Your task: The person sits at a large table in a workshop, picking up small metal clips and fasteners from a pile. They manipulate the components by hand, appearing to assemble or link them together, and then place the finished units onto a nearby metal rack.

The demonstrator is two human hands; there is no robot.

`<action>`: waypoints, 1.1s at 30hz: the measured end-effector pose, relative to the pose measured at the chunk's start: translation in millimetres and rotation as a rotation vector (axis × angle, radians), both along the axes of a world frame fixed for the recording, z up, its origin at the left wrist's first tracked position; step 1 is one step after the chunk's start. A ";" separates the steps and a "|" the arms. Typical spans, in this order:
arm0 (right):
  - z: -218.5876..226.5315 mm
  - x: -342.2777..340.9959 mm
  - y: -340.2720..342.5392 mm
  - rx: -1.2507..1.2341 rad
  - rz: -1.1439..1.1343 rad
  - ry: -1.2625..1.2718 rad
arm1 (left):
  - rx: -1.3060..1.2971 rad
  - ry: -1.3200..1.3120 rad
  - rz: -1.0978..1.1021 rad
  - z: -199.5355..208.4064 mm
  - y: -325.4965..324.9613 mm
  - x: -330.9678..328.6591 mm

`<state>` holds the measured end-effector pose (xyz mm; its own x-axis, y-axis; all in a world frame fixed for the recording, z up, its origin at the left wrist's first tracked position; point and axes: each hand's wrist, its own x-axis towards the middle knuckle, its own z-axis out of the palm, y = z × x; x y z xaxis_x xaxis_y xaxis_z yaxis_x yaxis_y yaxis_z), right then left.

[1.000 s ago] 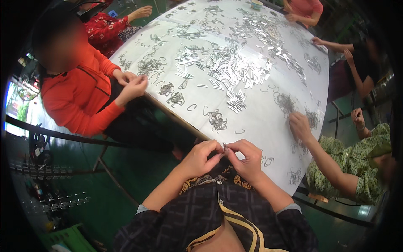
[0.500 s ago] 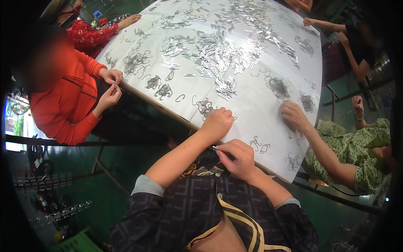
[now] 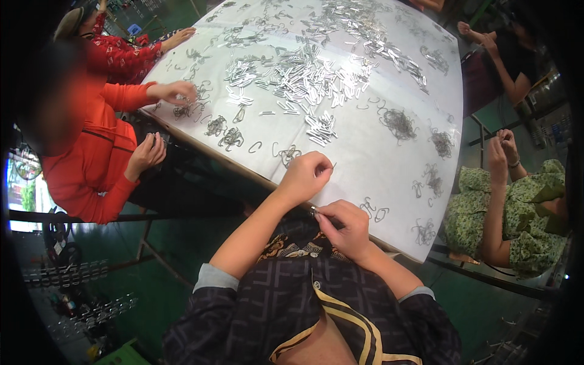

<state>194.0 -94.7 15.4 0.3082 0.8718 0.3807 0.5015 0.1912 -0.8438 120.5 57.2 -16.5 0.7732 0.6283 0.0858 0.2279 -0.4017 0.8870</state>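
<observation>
One second ago, the left hand (image 3: 308, 176) met the right hand (image 3: 347, 224) by the table (image 3: 362, 161); now it is out over the top, beside a clump of hooks (image 3: 289, 155), fingers curled narrow, though I can't tell whether they hold one. The right alone pinches a metal piece (image 3: 314, 210) near the edge, so joint handling looks paused.

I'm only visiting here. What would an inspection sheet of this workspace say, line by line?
Surface: white-topped table, glare in places.
Job's things: bent wire hooks in tangled clusters; narrow metal strips heaped mid-table.
Clutter: single hooks lie loose between clusters.
Hands: right hand pinches a small metal piece by the table's edge; left hand is over the table, grip unclear.
Cables: nothing seen for sure.
Surroundings: co-workers on both sides; green floor.
</observation>
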 end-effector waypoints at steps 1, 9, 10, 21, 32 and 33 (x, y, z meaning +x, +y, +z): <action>-0.4 -0.5 0.1 -0.007 -0.029 0.014 | -0.152 -0.063 -0.010 6.5 1.3 -9.0; -1.5 -1.2 8.7 -0.039 -0.074 0.074 | -0.537 -0.358 -0.012 37.8 -29.2 -70.2; -1.9 -1.5 9.6 -0.037 -0.069 0.072 | -0.498 -0.369 -0.007 36.7 -31.9 -71.0; 1.7 -7.7 28.0 0.031 -0.023 -0.049 | -0.222 -0.446 0.151 39.1 -39.8 -71.2; -25.0 4.1 56.5 0.038 -0.085 -0.059 | -0.116 -0.450 0.141 65.9 -28.8 -114.7; -31.8 4.4 57.3 0.018 -0.101 -0.062 | -0.137 -0.441 0.153 73.1 -28.4 -119.4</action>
